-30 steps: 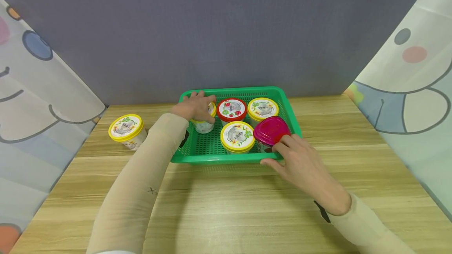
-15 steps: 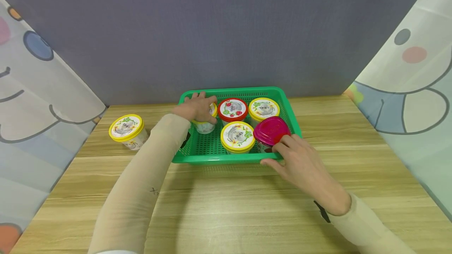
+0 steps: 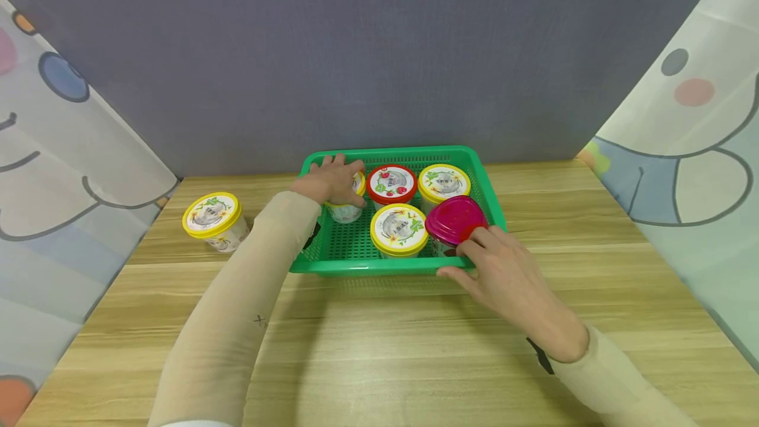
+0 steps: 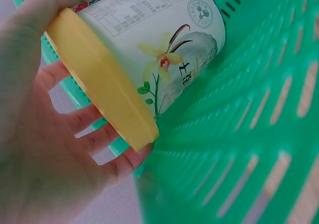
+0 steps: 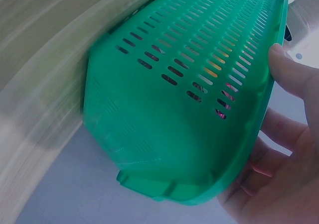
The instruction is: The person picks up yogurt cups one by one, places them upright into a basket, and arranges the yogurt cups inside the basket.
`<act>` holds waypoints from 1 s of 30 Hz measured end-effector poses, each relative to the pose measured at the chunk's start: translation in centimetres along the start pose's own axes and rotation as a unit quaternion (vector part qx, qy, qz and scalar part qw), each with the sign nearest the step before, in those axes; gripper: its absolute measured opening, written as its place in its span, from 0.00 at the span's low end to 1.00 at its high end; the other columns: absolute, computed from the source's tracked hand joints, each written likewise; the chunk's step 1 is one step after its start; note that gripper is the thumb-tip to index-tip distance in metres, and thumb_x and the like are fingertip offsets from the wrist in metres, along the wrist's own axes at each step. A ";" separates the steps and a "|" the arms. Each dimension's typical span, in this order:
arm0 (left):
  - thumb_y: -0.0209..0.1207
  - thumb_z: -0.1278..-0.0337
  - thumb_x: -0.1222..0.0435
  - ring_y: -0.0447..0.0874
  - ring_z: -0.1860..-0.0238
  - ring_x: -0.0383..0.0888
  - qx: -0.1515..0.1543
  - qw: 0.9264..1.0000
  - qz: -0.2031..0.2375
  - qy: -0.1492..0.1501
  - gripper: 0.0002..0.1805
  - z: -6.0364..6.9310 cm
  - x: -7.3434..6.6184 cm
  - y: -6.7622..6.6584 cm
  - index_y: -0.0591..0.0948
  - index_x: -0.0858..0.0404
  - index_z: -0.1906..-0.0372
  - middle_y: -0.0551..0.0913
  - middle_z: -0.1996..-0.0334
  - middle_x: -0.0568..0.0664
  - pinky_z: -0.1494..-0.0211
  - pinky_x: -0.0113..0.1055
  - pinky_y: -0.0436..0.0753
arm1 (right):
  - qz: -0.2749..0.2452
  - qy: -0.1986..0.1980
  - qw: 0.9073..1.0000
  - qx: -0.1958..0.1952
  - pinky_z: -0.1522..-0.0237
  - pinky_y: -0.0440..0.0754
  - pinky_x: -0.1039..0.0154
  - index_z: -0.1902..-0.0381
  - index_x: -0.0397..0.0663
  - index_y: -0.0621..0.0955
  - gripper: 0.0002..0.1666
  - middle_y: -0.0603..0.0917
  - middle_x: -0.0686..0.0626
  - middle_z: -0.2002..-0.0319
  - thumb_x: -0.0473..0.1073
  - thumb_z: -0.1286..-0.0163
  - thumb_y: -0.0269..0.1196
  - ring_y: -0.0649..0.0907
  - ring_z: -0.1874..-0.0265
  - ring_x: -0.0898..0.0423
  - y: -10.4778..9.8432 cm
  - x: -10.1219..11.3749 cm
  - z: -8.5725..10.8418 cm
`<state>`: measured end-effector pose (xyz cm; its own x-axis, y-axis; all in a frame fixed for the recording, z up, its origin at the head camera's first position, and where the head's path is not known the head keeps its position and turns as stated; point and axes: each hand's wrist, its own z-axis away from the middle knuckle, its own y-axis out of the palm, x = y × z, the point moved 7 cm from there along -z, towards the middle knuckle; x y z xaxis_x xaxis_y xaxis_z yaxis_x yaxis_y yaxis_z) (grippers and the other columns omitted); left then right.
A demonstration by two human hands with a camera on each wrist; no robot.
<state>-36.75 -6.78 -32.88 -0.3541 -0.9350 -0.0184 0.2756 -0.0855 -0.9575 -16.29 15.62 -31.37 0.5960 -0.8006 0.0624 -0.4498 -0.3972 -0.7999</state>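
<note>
A green plastic basket stands on the table with several lidded tubs in it. In its back left corner my left hand grips a white tub with a yellow lid; the left wrist view shows a vanilla flower on its side and my fingers and thumb around the lid. At the front right my right hand holds the basket's rim, thumb outside and fingers over the inner side, beside a tub with a magenta lid. A red-lidded tub and two yellow-lidded tubs stand between my hands.
Another yellow-lidded tub stands on the wooden table, left of the basket and near my left forearm. A grey panel rises close behind the basket. Cartoon-print cloths hang on both sides.
My left hand and the tub it grips have shifted slightly to the right, and the red-lidded and back yellow-lidded tubs a little too. My right hand has stayed on the rim.
</note>
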 end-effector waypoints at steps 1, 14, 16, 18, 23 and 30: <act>0.66 0.42 0.41 0.59 0.35 0.59 0.001 1.000 0.000 -0.001 0.42 0.0 0.0 0.0 0.64 0.47 0.27 0.60 0.31 0.62 0.33 0.63 0.61 | 0.000 0.000 1.000 0.000 0.72 0.72 0.62 0.74 0.43 0.83 0.25 0.76 0.51 0.74 0.56 0.54 0.82 0.72 0.75 0.55 0.0 0.0 0.0; 0.63 0.44 0.36 0.56 0.33 0.59 0.016 1.000 0.009 -0.020 0.48 0.5 0.1 0.1 0.59 0.45 0.22 0.58 0.31 0.60 0.32 0.63 0.59 | -0.004 0.005 1.000 0.003 0.73 0.72 0.62 0.74 0.43 0.83 0.25 0.76 0.51 0.73 0.56 0.54 0.82 0.72 0.75 0.55 0.1 -0.2 0.0; 0.63 0.44 0.35 0.55 0.31 0.60 0.017 1.000 0.007 -0.022 0.50 0.6 0.1 0.0 0.57 0.45 0.20 0.56 0.30 0.60 0.31 0.64 0.57 | -0.003 0.007 1.000 0.003 0.73 0.72 0.62 0.74 0.43 0.83 0.25 0.76 0.51 0.73 0.56 0.55 0.82 0.71 0.75 0.55 0.1 -0.2 0.0; 0.62 0.44 0.34 0.54 0.30 0.60 0.018 0.999 0.007 -0.025 0.51 0.8 0.1 -0.1 0.55 0.46 0.19 0.55 0.28 0.61 0.30 0.64 0.57 | -0.003 0.008 1.000 0.004 0.73 0.72 0.62 0.74 0.44 0.83 0.25 0.76 0.51 0.73 0.56 0.55 0.83 0.71 0.75 0.55 0.1 -0.2 0.0; 0.61 0.42 0.35 0.53 0.28 0.61 0.024 0.999 0.002 -0.027 0.52 1.5 -0.1 -0.6 0.52 0.46 0.18 0.54 0.27 0.61 0.28 0.64 0.53 | -0.003 0.010 1.000 0.007 0.73 0.72 0.62 0.74 0.44 0.83 0.25 0.76 0.52 0.73 0.56 0.54 0.83 0.71 0.74 0.55 0.1 -0.2 0.0; 0.59 0.41 0.34 0.45 0.22 0.64 0.019 1.000 0.005 -0.023 0.53 2.1 -0.1 -1.0 0.48 0.45 0.17 0.47 0.22 0.62 0.25 0.65 0.47 | -0.002 0.006 1.000 0.003 0.72 0.73 0.62 0.74 0.44 0.83 0.25 0.76 0.51 0.73 0.56 0.54 0.83 0.72 0.74 0.55 0.1 -0.2 0.0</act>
<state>-35.17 -7.34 -31.27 -0.3102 -0.9506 -0.0147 0.3127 -0.0874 -0.9458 -16.47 15.74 -31.46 0.5901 -0.8040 0.0727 -0.4430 -0.3978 -0.8034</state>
